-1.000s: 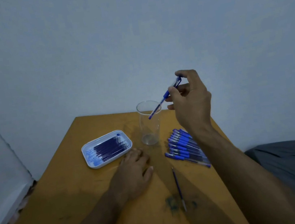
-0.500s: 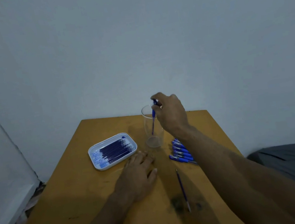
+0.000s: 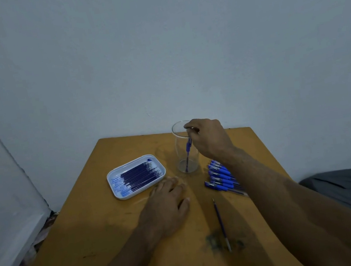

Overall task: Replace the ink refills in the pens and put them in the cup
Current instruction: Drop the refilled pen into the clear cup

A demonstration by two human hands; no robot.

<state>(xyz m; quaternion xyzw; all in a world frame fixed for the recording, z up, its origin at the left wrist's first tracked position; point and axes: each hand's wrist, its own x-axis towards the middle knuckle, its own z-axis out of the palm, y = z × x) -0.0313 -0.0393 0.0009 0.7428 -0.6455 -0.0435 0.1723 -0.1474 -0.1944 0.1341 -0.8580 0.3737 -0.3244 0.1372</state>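
A clear, smooth-walled cylindrical plastic cup (image 3: 185,147) stands upright on a scuffed, ochre wooden table (image 3: 88,224). Inside it a slim blue ballpoint pen (image 3: 188,153) is seen standing steeply, its tip at the cup's base and its upper end at the rim. The right hand (image 3: 210,140) is held over the rim, fingers curled down at the pen's top; whether the pen is pinched or already let go cannot be told. The left hand (image 3: 168,203) is laid flat on the tabletop, fingers relaxed and spread, holding nothing.

Left of the cup, a glossy white rounded-rectangular tray (image 3: 120,195) is filled with a row of thin dark-blue ink refills (image 3: 140,176). Right of the cup, a fanned pile of blue capped pens (image 3: 220,177) is partly covered by the right forearm. A single thin refill (image 3: 221,222) lies apart near the front edge, over a dark smudged ink stain (image 3: 216,241).

Compared with half a second ago, the pen is seen lower in the cup, and the right hand has come nearer the rim; the left hand has kept its place.
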